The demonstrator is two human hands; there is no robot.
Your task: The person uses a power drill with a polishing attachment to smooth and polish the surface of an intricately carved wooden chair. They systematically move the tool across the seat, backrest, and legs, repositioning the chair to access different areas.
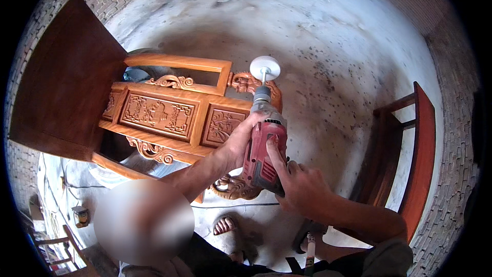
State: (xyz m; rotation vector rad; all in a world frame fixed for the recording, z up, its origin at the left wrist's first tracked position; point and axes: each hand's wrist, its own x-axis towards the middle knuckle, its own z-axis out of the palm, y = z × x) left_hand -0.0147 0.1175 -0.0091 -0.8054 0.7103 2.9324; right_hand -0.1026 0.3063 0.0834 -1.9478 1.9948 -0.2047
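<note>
Power drill point(263, 149), red-bodied, sits near the middle of my view, held up over the pale floor point(328, 118). From my remote station I read its long axis as pointing away from the wearer, leaning slightly left, with a white round disc point(265, 65) at the far end. That line runs crosswise to the carved wooden furniture point(201, 120), which stretches off to the left; the disc shows just beyond its right-hand carved end, and I cannot tell from this angle whether the two touch.

I see the left hand point(245, 138) closed around the front of the drill's body, which makes it the nearer one to both disc and furniture. The right hand point(301, 182) holds the rear, index finger laid straight along the red housing; the handle underneath is hidden from me.

Counting, I get one drill, one disc and two hands on the tool. The furniture shows three carved panels point(159, 115), the leftmost only partly, and two scrolled brackets point(169, 81) along its long sides. One dark board point(61, 82) stands at its left end; well apart on the right is one reddish-brown wooden piece point(420, 159).
</note>
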